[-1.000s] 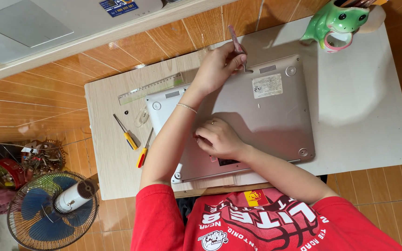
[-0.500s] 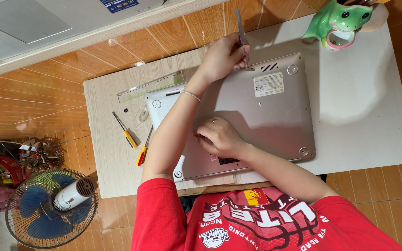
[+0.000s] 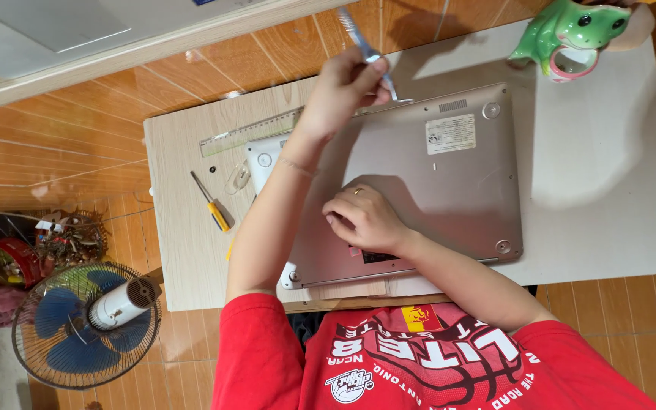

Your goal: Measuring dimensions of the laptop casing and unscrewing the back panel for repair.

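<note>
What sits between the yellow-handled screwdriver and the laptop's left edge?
A small clear oval object lies on the table between the yellow-handled screwdriver and the laptop, seen in the head view.

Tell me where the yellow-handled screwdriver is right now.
In the head view, the yellow-handled screwdriver lies on the table, left of the upturned laptop, just below the clear ruler and beside the person's left forearm.

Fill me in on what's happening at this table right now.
A person in a red shirt works on a silver laptop lying bottom-up on a small light table. The left hand holds a thin metal tool at the laptop's far edge, while the right hand presses flat on the case. A yellow-handled screwdriver and a clear ruler lie to the left; a green frog figure sits at the far corner.
</note>
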